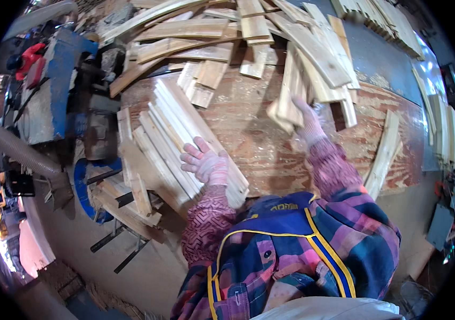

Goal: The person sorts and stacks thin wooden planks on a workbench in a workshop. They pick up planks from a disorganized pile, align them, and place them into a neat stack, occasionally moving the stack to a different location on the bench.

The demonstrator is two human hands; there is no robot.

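Observation:
My left hand (206,162), in a pale thin glove, lies with its fingers spread on a row of light wooden boards (161,133). These boards are packed side by side and slant across the left part of the plywood tabletop (243,144). Further right, my gloved right hand (308,121) grips the near end of a wooden board (290,90) along its right side. That board is smeared by motion, and I cannot tell whether a second one is held with it. Part of the right hand's grip is hidden.
A loose pile of boards (195,29) covers the far side. One board (383,154) lies alone at the right. Blue machinery (62,80) stands at the left, above a blue ring-shaped frame (82,194) and a grey hose (19,146). More boards (384,24) are stacked far right.

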